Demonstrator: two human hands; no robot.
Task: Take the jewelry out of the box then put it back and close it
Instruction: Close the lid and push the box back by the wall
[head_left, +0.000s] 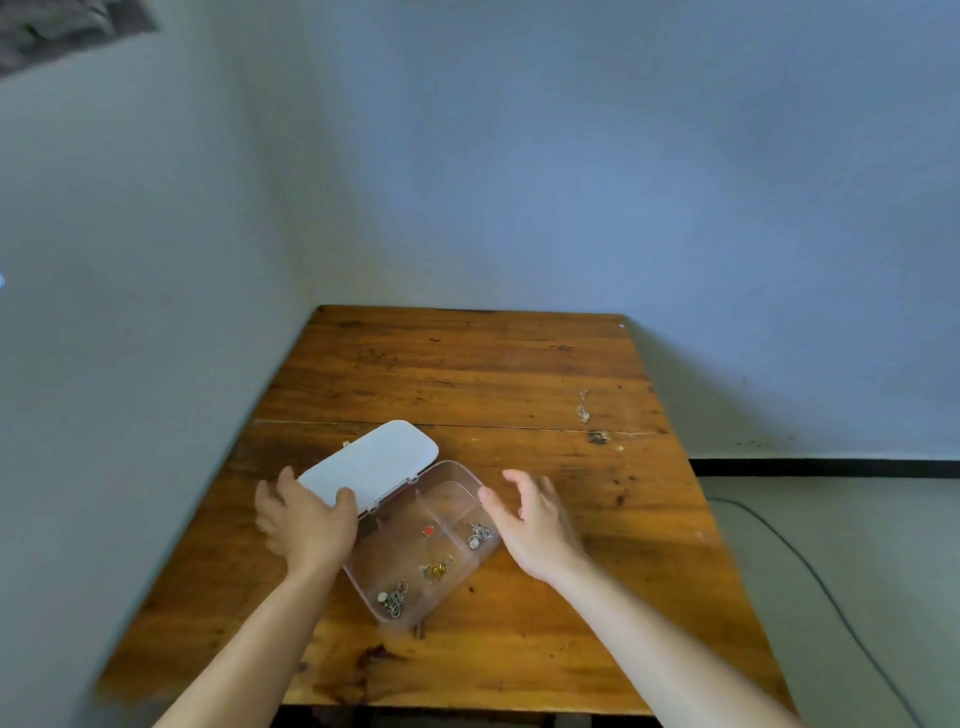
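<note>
A clear pinkish jewelry box (462, 480) with several compartments lies open on the wooden table (467, 374). Its white lid (371, 462) is swung back to the left. My left hand (306, 525) grips the lid's near edge. Inside the box lie a silver piece (478, 535), a small red piece (428, 530), a gold piece (436, 569) and a silver cluster (393, 600). My right hand (535, 522) hovers with fingers spread just right of the box, holding nothing. A silver chain (583, 407) lies on the table further back right.
The table stands in a corner, with a wall along its left edge and another behind it. A dark cable (810, 571) runs across the floor to the right. A small metal item (345, 443) shows behind the lid.
</note>
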